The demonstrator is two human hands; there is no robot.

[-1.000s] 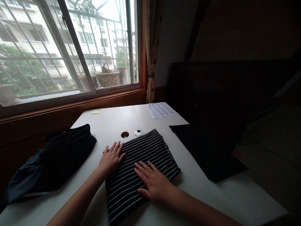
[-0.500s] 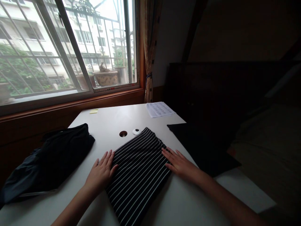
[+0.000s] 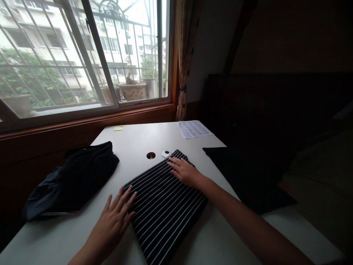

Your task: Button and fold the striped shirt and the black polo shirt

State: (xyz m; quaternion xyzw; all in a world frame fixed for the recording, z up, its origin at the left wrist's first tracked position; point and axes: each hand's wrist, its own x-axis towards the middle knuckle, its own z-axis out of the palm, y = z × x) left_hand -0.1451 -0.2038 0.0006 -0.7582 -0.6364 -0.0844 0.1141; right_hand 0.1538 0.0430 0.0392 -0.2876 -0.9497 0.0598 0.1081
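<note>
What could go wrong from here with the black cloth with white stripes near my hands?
The flat black cloth with thin white stripes could wrinkle if your right hand, spread over its far part, drags sideways. Its far corner might catch on the round white cover close beside it. The plain black cloth at the right edge of the white table could slip off if nudged.

On the white table (image 3: 138, 141) I saw a striped cloth (image 3: 168, 209) between a dark bundle (image 3: 79, 176) and a black cloth (image 3: 245, 176), printed sheets (image 3: 195, 129) and a yellow note (image 3: 118, 128) behind.
</note>
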